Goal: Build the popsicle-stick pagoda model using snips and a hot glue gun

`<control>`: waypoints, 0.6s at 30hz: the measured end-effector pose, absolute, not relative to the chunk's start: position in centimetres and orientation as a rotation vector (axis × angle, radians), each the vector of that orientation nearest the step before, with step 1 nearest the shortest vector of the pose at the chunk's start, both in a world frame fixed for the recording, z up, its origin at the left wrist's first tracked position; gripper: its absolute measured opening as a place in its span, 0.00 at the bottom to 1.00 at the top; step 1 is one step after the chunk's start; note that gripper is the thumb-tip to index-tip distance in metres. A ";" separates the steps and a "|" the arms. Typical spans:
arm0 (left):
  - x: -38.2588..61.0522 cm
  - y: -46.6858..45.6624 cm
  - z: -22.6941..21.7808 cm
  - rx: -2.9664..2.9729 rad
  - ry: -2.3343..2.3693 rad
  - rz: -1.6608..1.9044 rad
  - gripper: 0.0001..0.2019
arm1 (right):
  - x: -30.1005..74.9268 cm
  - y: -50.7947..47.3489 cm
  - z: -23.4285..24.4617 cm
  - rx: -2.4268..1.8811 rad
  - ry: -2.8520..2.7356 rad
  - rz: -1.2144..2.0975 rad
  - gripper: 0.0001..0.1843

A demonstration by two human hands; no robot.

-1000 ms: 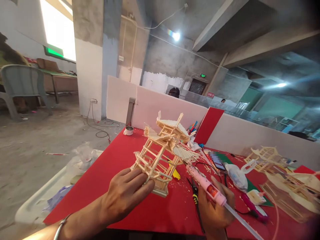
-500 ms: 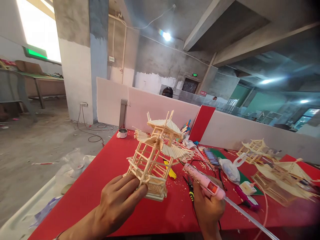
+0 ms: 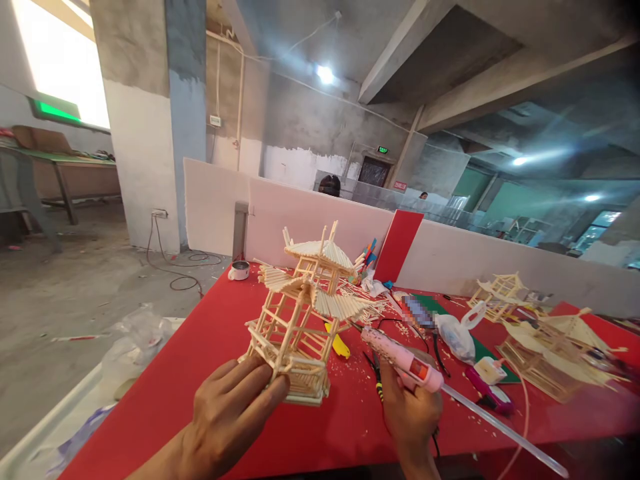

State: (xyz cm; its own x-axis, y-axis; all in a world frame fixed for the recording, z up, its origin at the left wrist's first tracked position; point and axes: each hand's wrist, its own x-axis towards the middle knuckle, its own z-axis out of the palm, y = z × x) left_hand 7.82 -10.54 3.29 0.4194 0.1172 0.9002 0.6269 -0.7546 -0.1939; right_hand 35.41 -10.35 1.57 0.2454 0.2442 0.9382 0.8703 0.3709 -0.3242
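My left hand [image 3: 227, 408] grips the base of a tiered pagoda model made of thin wooden sticks [image 3: 300, 313], held tilted above the red table [image 3: 210, 333]. My right hand [image 3: 410, 410] is closed around a pink hot glue gun [image 3: 400, 357], its nozzle pointing at the model's lower roof. A clear glue stick [image 3: 505, 433] juts out behind the gun to the lower right.
On the table lie a yellow cutter [image 3: 339, 343], pliers [image 3: 377, 377], a white bag [image 3: 455, 333], a small white cup [image 3: 240, 270] and two more stick models [image 3: 550, 353] at right. A white partition [image 3: 310, 220] backs the table. A person's head [image 3: 330, 185] shows beyond it.
The view has shifted, so everything sits further left in frame. The model in my left hand has swung more upright, and the glue gun nozzle stays beside its roof.
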 end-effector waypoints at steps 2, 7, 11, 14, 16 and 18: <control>7.7 -10.6 3.3 -2.163 -0.624 -1.306 0.08 | 35.5 -10.5 1.6 -1.153 -1.302 -0.614 0.11; 7.4 -10.5 3.2 -2.174 -0.629 -1.264 0.08 | 35.7 -11.3 2.1 -1.118 -1.354 -0.631 0.07; 7.4 -10.3 2.8 -2.166 -0.644 -1.252 0.09 | 34.9 -11.9 2.9 -1.109 -1.444 -0.621 0.05; 7.4 -10.2 2.6 -2.167 -0.662 -1.245 0.09 | 34.3 -12.0 3.1 -1.142 -1.483 -0.656 0.09; 7.3 -10.1 2.5 -2.165 -0.656 -1.237 0.09 | 34.0 -12.0 3.2 -1.180 -1.487 -0.687 0.09; 7.1 -9.9 2.5 -2.161 -0.646 -1.222 0.10 | 33.9 -12.1 3.1 -1.215 -1.487 -0.718 0.09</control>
